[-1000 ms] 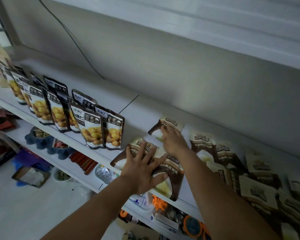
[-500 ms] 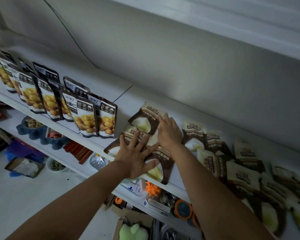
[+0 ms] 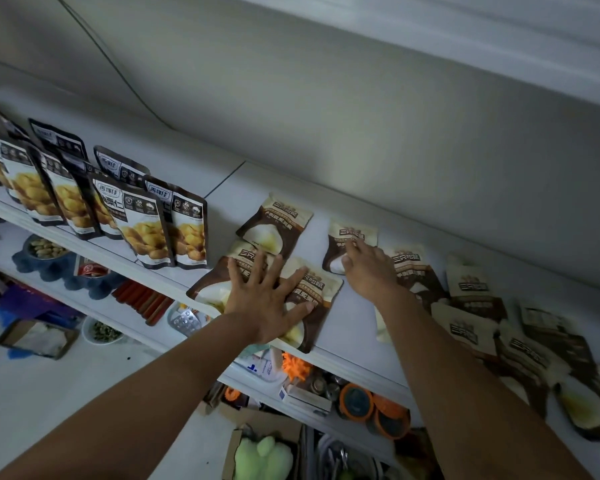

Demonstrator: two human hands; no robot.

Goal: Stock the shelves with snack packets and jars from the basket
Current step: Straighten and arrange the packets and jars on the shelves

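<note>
The left hand (image 3: 267, 299) lies spread on two brown packets (image 3: 321, 292); the right hand (image 3: 369, 271) rests flat on a third packet (image 3: 349, 233), labelled 三只松鼠.

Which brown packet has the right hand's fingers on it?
The packet just right of the bare shelf gap, leftmost of the right-side pile; the right hand rests on its lower half.

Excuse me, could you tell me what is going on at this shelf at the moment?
A person is laying out flat brown-and-cream snack packets on the white shelf. The left hand presses flat, fingers spread, on two overlapping ones at the front edge; the right hand rests on another brown-and-cream packet further back. More of them lie loose to the right, and upright black-and-white packets showing yellow kernels stand in rows to the left.
</note>
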